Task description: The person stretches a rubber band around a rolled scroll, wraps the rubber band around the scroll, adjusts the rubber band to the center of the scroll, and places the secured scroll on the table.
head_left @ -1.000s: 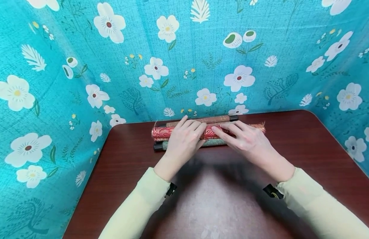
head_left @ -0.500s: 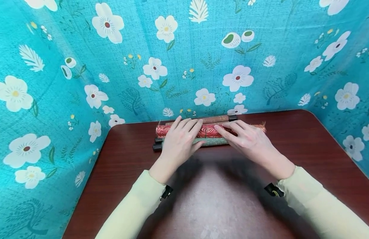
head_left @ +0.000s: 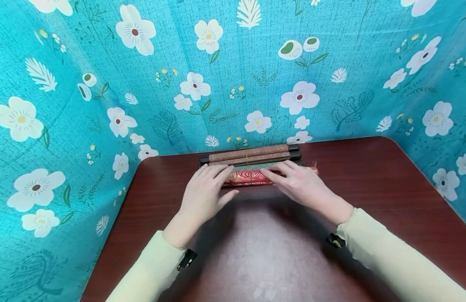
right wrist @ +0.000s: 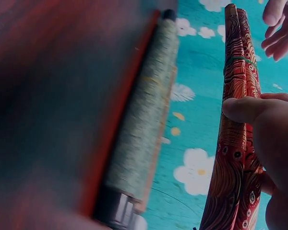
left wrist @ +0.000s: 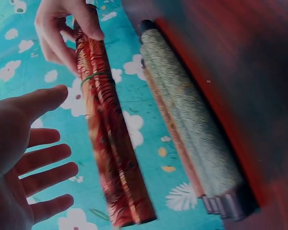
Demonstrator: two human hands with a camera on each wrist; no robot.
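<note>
A red and gold patterned scroll (head_left: 249,177), rolled from both sides into two parallel rolls, has a thin green tie (right wrist: 240,58) around it. My right hand (head_left: 300,182) holds it, thumb on one side and fingers on the other. Off the table, the scroll hangs in front of a green scroll (left wrist: 175,100) in both wrist views. My left hand (left wrist: 24,148) has its fingers spread and straight, with a gap between them and the red scroll. In the head view the left hand (head_left: 206,193) covers the red scroll's left end.
Behind lie brown scrolls (head_left: 251,153) with black end knobs, side by side along the back of the dark red table (head_left: 368,180). A teal flowered cloth (head_left: 233,75) rises behind and at both sides.
The red scroll has come toward me, off the row, and the brown scrolls show more fully. Both hands moved nearer; my left hand shifted left and came away from the scroll.
</note>
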